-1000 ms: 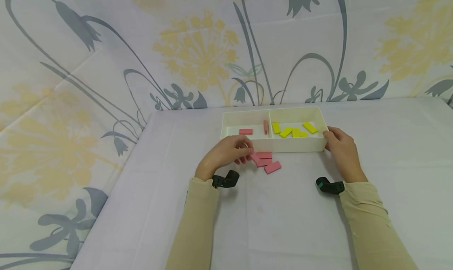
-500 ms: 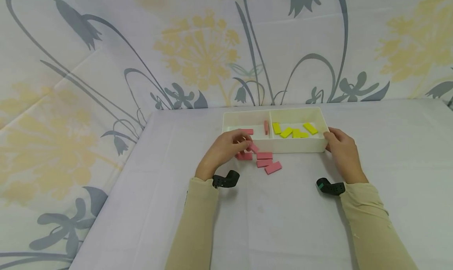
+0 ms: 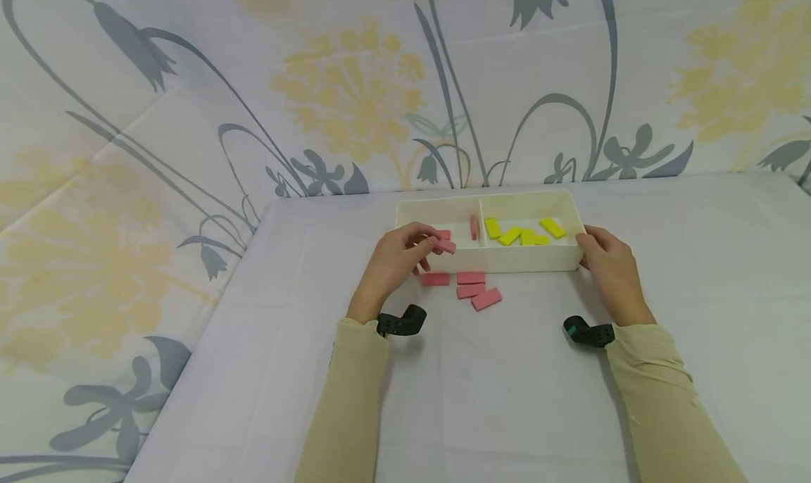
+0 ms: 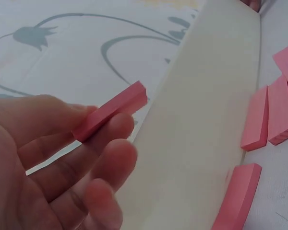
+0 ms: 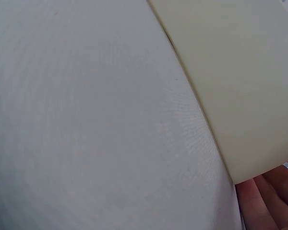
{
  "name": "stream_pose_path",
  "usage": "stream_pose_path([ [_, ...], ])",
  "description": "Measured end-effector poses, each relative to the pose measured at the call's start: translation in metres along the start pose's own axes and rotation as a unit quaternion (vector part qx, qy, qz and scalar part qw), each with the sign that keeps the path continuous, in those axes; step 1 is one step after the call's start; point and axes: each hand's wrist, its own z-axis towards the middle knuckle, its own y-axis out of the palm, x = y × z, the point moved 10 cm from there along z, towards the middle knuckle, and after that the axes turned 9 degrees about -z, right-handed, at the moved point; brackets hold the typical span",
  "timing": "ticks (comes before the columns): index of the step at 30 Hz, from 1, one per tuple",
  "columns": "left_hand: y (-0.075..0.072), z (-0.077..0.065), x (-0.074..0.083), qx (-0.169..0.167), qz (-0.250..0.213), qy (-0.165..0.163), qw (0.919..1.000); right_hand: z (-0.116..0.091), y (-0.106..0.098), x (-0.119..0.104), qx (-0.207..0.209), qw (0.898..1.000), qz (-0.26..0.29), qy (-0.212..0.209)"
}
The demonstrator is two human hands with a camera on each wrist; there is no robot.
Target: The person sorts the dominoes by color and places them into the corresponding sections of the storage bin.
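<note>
My left hand (image 3: 393,261) pinches a small pink wooden block (image 4: 110,110) between thumb and fingers. In the head view the held block overlaps the front rim of a white two-part box (image 3: 519,260), by its left compartment. That compartment holds two pink blocks, one flat and one on edge by the divider (image 3: 474,227). Several yellow blocks (image 3: 510,236) lie in the right compartment. At the box's right end my right hand (image 3: 611,272) holds the front corner, thumb near the rim; the right wrist view shows its fingers (image 5: 273,203) against the end wall.
Just in front of the box lie several loose pink blocks (image 3: 471,291) on the white tablecloth (image 3: 494,391). One of them (image 3: 436,279) is close below my left fingers. Behind the table hangs a flower-print cloth (image 3: 355,96).
My left hand has lifted a pink block from the group in front of the box, bringing it up and slightly left to the front rim. The right hand keeps its hold on the box.
</note>
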Motion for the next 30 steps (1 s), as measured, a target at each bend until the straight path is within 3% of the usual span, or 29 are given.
stream_pose_path([
  [20, -0.01, 0.002, -0.01, 0.035, -0.056, -0.024, 0.9975, -0.001, 0.0, 0.0, 0.002, 1.0, 0.002, 0.002],
  [30, -0.014, -0.002, -0.016, 0.05, -0.111, -0.05, 0.9914, -0.002, 0.001, 0.0, 0.002, 1.0, 0.003, 0.005],
])
